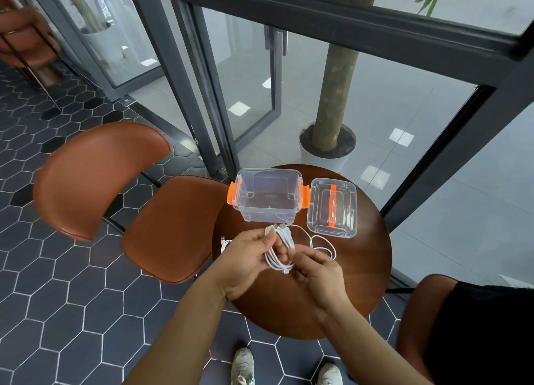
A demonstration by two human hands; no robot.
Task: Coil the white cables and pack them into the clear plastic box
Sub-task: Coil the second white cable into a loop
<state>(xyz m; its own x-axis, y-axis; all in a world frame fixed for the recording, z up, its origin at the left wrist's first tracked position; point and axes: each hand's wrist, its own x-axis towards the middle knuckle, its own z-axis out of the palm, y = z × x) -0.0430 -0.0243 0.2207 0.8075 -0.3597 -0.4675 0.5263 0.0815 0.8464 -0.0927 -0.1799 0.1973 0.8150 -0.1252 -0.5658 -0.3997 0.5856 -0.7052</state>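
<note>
White cable (278, 250), smooth and thin, hangs in a loose oval coil over the round brown wooden table (355, 274). Our left hand (245, 259) is curled round its loops, our right hand (315, 272) pinches the lower strands, and its free tail (335, 253) curls on the wood. A second white cable (224, 242) lies just beside the left hand; behind stand one open clear plastic box (268, 215) with two orange latches (232, 193) and, beside it, one clear lid (345, 199) with an orange handle (332, 207).

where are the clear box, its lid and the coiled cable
clear box (268, 214): head view, front wall
lid (347, 208): head view, clear panel on its right side
coiled cable (286, 238): head view, upper part of the loops
</note>
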